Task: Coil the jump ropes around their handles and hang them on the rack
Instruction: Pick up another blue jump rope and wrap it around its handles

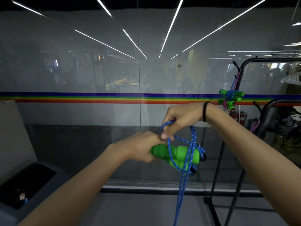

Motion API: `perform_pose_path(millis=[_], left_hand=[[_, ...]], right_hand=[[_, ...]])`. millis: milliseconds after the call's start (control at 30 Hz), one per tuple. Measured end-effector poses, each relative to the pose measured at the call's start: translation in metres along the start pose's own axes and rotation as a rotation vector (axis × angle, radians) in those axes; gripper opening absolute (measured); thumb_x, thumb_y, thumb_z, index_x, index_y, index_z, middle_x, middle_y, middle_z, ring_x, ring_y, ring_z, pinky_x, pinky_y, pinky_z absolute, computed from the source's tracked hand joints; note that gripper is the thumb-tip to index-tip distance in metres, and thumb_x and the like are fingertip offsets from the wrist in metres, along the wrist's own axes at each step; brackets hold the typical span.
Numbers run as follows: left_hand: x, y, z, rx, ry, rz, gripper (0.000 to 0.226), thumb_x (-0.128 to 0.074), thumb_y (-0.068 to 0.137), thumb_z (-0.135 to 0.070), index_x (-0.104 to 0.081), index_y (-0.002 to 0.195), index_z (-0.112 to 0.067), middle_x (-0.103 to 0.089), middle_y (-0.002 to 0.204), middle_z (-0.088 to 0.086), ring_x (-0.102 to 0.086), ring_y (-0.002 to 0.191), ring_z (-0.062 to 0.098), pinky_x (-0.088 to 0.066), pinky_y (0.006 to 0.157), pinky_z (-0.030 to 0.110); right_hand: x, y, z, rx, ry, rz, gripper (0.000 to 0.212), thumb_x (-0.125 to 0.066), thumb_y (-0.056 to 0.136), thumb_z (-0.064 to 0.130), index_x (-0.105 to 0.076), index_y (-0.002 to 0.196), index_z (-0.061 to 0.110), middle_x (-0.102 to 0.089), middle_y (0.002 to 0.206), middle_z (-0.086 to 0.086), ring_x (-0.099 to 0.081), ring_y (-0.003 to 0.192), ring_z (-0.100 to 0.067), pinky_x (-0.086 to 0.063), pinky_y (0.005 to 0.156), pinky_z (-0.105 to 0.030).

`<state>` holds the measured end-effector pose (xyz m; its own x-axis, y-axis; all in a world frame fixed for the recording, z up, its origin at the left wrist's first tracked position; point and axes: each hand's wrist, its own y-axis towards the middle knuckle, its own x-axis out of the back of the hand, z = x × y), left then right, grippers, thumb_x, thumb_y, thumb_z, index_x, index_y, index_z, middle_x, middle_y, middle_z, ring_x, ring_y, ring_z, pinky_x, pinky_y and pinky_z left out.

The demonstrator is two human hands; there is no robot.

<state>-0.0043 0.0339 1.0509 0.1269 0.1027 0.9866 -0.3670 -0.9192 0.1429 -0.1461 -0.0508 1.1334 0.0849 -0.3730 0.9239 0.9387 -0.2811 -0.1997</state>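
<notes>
glass wall [81, 62] | left hand [143, 146] grips ribbed green handles [177, 154] | right hand [180, 119] pinches braided blue rope [193, 139]

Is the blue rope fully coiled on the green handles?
Partly: the blue braided rope crosses the green foam handles, but a doubled length hangs loose.

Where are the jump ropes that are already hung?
Head view, right side: the hung jump ropes dangle from the left post of the black rack, above and just right of the right hand, in front of the rainbow stripe.
</notes>
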Motion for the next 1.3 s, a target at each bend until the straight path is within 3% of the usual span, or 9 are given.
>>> perform_pose_path(millis=[200, 300, 500, 600, 667, 767, 933, 1167, 1300], left_hand=[[0.006, -0.007, 0.012, 0.015, 0.16, -0.098, 0.031, -0.056, 0.07, -0.003, -0.062, 0.092, -0.025, -0.055, 0.079, -0.011, -0.059, 0.085, 0.017, -0.046, 0.074, 0.031], [0.005, -0.008, 0.017, 0.03, 0.148, -0.108, 0.034, -0.055, 0.07, -0.001, -0.062, 0.093, -0.025, -0.054, 0.078, -0.009, -0.058, 0.084, 0.017, -0.041, 0.071, 0.028], [0.005, -0.007, 0.01, -0.047, -0.081, -0.289, 0.032, -0.061, 0.072, -0.007, -0.064, 0.1, -0.022, -0.065, 0.088, -0.007, -0.06, 0.079, 0.011, -0.046, 0.071, 0.029], [0.004, -0.007, 0.001, -0.007, -0.408, -0.429, 0.014, -0.064, 0.076, -0.006, -0.062, 0.086, -0.016, -0.061, 0.07, 0.0, -0.054, 0.06, 0.006, -0.042, 0.055, 0.025], [0.003, -0.004, -0.001, 0.071, -0.506, -0.543, 0.011, -0.067, 0.076, -0.007, -0.058, 0.077, -0.014, -0.053, 0.059, -0.005, -0.045, 0.052, 0.001, -0.036, 0.05, 0.022], [0.001, 0.004, -0.001, 0.178, -0.564, -0.624, 0.017, -0.07, 0.074, -0.016, -0.054, 0.072, -0.022, -0.051, 0.056, -0.011, -0.044, 0.048, -0.002, -0.035, 0.049, 0.02], [0.004, 0.014, 0.012, 0.386, -0.599, -0.729, 0.028, -0.068, 0.067, -0.028, -0.061, 0.091, -0.014, -0.069, 0.083, 0.001, -0.065, 0.079, 0.019, -0.05, 0.065, 0.031], [-0.009, 0.012, 0.024, 0.423, -0.442, -0.604, 0.03, -0.062, 0.076, -0.007, -0.049, 0.102, -0.016, -0.062, 0.081, 0.006, -0.059, 0.075, 0.025, -0.039, 0.061, 0.025], [-0.014, 0.008, 0.028, 0.431, -0.247, -0.411, 0.035, -0.058, 0.075, -0.006, -0.047, 0.103, -0.024, -0.061, 0.083, 0.006, -0.06, 0.077, 0.028, -0.048, 0.063, 0.034]], right_hand=[[0.003, -0.006, -0.021, -0.126, 0.066, 0.057, 0.014, -0.066, 0.081, 0.039, -0.071, 0.074, 0.029, -0.046, 0.056, 0.009, -0.039, 0.052, -0.007, -0.032, 0.055, -0.029], [0.004, -0.004, -0.022, -0.153, -0.016, 0.092, 0.015, -0.064, 0.082, 0.041, -0.066, 0.083, 0.026, -0.057, 0.08, 0.002, -0.052, 0.077, -0.017, -0.048, 0.081, -0.041], [-0.003, -0.001, -0.026, -0.041, 0.346, 0.008, 0.012, -0.049, 0.094, 0.018, -0.053, 0.084, 0.016, -0.053, 0.057, 0.014, -0.046, 0.046, 0.001, -0.037, 0.046, -0.013], [-0.014, -0.004, -0.036, 0.134, 0.628, -0.171, 0.007, -0.063, 0.083, 0.002, -0.057, 0.079, 0.0, -0.062, 0.057, 0.008, -0.056, 0.051, 0.003, -0.045, 0.053, -0.008], [-0.024, -0.002, -0.04, 0.106, 0.812, -0.417, 0.029, -0.09, 0.044, 0.019, -0.063, 0.055, 0.013, -0.059, 0.04, 0.011, -0.055, 0.04, 0.004, -0.044, 0.045, -0.008], [-0.036, 0.014, -0.045, 0.098, 0.89, -0.523, 0.031, -0.061, 0.081, 0.014, -0.047, 0.053, 0.017, -0.043, 0.034, 0.011, -0.036, 0.032, 0.001, -0.029, 0.035, -0.012], [-0.049, 0.024, -0.045, -0.017, 0.734, -0.504, 0.039, -0.033, 0.1, 0.025, -0.048, 0.065, 0.017, -0.027, 0.046, 0.008, -0.022, 0.035, -0.003, -0.019, 0.034, -0.014], [-0.045, 0.011, -0.024, -0.171, -0.099, -0.409, 0.033, -0.044, 0.095, 0.035, -0.055, 0.067, 0.021, -0.053, 0.065, 0.004, -0.049, 0.064, -0.012, -0.037, 0.065, -0.027], [-0.037, 0.001, -0.015, -0.167, -0.248, -0.298, 0.027, -0.055, 0.089, 0.035, -0.064, 0.081, 0.011, -0.054, 0.071, -0.005, -0.049, 0.071, -0.02, -0.037, 0.063, -0.028]])
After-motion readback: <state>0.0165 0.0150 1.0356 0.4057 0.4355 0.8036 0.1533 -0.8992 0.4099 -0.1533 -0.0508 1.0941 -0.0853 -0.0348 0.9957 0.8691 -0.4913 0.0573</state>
